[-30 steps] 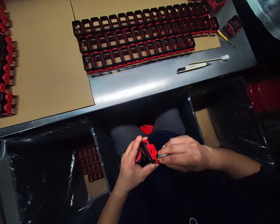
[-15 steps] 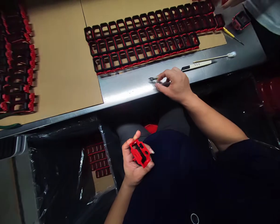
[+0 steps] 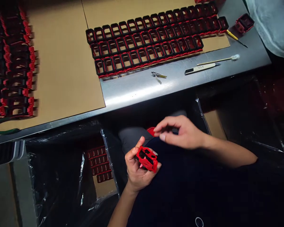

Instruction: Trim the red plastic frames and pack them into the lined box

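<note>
Rows of black-and-red frames [image 3: 14, 63] lie by the table's [image 3: 142, 88] left edge, with more rows [image 3: 151, 41] along its far edge. Below the near edge, the left hand [image 3: 138, 168] grips a red part [image 3: 147, 158] over the lap. The right hand [image 3: 180, 132] hovers just above it, loosely open and empty. Small tweezers [image 3: 158, 75] lie near the table's near edge.

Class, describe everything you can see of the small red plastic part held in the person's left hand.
The small red plastic part is a glossy, roughly rectangular frame with dark openings through its face. It looks like moulded plastic. It lies tilted in the left hand, thumb on its upper left edge, fingertips curling up at its right and lower edges. It sits over the lap, below the steel table edge. The right hand hovers above, not touching.
</note>
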The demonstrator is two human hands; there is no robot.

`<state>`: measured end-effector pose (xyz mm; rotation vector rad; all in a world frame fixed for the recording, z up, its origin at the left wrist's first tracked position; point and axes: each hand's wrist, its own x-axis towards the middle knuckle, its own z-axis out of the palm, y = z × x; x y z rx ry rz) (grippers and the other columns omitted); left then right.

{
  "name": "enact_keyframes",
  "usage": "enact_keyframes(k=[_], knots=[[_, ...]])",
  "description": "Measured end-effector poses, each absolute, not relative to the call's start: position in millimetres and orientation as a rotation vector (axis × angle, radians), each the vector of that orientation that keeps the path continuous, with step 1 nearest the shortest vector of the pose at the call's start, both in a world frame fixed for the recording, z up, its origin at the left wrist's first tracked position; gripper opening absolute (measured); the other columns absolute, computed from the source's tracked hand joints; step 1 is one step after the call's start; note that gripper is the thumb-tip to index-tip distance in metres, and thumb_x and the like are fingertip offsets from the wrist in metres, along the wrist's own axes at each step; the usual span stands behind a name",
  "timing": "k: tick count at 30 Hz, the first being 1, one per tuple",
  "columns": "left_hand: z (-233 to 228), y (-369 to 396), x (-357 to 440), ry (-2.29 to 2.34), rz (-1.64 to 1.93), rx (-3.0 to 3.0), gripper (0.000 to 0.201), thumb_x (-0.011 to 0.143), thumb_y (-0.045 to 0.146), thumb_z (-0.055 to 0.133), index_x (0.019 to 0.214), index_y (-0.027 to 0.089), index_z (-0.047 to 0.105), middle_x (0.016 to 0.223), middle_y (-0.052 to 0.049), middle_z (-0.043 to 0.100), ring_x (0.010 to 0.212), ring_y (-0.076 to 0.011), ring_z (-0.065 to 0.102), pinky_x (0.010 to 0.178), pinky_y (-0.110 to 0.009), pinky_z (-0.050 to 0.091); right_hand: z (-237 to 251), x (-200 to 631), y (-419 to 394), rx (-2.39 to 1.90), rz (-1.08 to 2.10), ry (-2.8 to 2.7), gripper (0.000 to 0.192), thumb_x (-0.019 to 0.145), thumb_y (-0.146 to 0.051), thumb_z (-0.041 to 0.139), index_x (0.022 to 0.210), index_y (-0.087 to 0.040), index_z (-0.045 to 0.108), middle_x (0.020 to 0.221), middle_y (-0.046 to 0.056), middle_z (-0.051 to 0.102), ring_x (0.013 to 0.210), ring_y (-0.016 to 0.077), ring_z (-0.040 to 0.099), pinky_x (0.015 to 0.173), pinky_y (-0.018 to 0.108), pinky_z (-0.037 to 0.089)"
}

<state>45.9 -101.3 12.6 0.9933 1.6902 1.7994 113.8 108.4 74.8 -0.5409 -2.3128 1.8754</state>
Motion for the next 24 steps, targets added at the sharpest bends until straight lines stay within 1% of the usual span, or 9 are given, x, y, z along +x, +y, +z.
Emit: enact_keyframes(k=[2,4,6,12,14,16,19,21,24], knots=[[8.7,-102.1,45.0,1.805,1.790,1.099,0.073,0.079,0.027,0.080,0.138,0.030,0.036,0.143,-0.017,0.050,0.099,-0.0217,0.073,0.074,-0.033,0.064,76.0,123.8,89.6,-0.503,2.148,-2.312,0.023,0.079,-0.021,0.066,0.100,-0.013,0.072,0.081,0.004,0.076,0.068,0.0120,0.066,0.059,0.021,0.049],[5.9,-102.0,44.2,1.904,1.786,1.166,0.077,0.076,0.025,0.083,0.138,0.028,0.038,0.138,-0.015,0.054,0.116,-0.0282,0.068,0.082,-0.035,0.063,73.5,127.1,79.9,-0.528,2.260,-2.319,0.025,0.075,-0.017,0.066,0.099,-0.012,0.073,0.079,0.002,0.074,0.065,0.0100,0.063,0.059,0.019,0.048],[4.7,-101.6,43.5,1.945,1.779,1.210,0.078,0.076,0.024,0.083,0.139,0.028,0.039,0.136,-0.013,0.055,0.123,-0.0299,0.064,0.085,-0.036,0.063,70.9,126.6,76.5,-0.569,2.310,-2.324,0.024,0.074,-0.015,0.066,0.096,-0.013,0.073,0.075,0.000,0.072,0.063,0.0089,0.061,0.058,0.019,0.047],[2.7,-103.9,44.2,1.864,1.786,1.202,0.079,0.075,0.018,0.083,0.140,0.025,0.038,0.140,-0.016,0.054,0.124,-0.0288,0.063,0.086,-0.035,0.063,69.1,123.9,76.0,-0.640,2.404,-2.286,0.019,0.074,-0.016,0.069,0.093,-0.014,0.073,0.073,-0.002,0.070,0.062,0.0087,0.061,0.058,0.019,0.046],[2.0,-105.9,45.8,1.793,1.781,1.074,0.077,0.077,0.024,0.082,0.139,0.027,0.037,0.142,-0.017,0.053,0.125,-0.0297,0.063,0.087,-0.038,0.063,65.5,124.2,76.2,-0.657,2.576,-2.150,0.020,0.076,-0.021,0.072,0.094,-0.013,0.071,0.076,-0.001,0.070,0.065,0.0091,0.062,0.060,0.019,0.047],[1.8,-107.4,47.2,1.721,1.745,0.944,0.074,0.079,0.035,0.080,0.137,0.029,0.035,0.143,-0.018,0.053,0.128,-0.0319,0.059,0.091,-0.044,0.061,58.9,125.0,76.5,-0.664,2.831,-1.896,0.026,0.076,-0.027,0.075,0.096,-0.013,0.069,0.077,0.000,0.070,0.066,0.0087,0.062,0.063,0.021,0.047],[2.1,-107.4,47.9,1.609,1.693,0.842,0.074,0.080,0.050,0.076,0.136,0.031,0.032,0.145,-0.021,0.051,0.132,-0.0340,0.055,0.097,-0.052,0.057,47.4,126.7,77.1,-0.650,3.145,-1.530,0.036,0.075,-0.033,0.079,0.102,-0.013,0.065,0.072,-0.002,0.070,0.059,0.0072,0.061,0.060,0.020,0.047],[2.6,-105.9,47.4,1.548,1.680,0.825,0.075,0.079,0.054,0.075,0.135,0.032,0.030,0.146,-0.022,0.050,0.131,-0.0343,0.056,0.097,-0.054,0.056,42.5,127.7,77.1,-0.651,3.252,-1.422,0.041,0.076,-0.035,0.080,0.106,-0.013,0.063,0.072,-0.002,0.070,0.056,0.0070,0.061,0.055,0.018,0.046],[3.6,-103.0,46.0,1.506,1.654,0.814,0.076,0.079,0.058,0.073,0.135,0.033,0.028,0.149,-0.023,0.045,0.125,-0.0331,0.061,0.094,-0.053,0.058,41.4,128.1,76.2,-0.696,3.293,-1.362,0.044,0.076,-0.037,0.081,0.107,-0.013,0.062,0.073,-0.001,0.071,0.055,0.0071,0.064,0.052,0.016,0.046]])
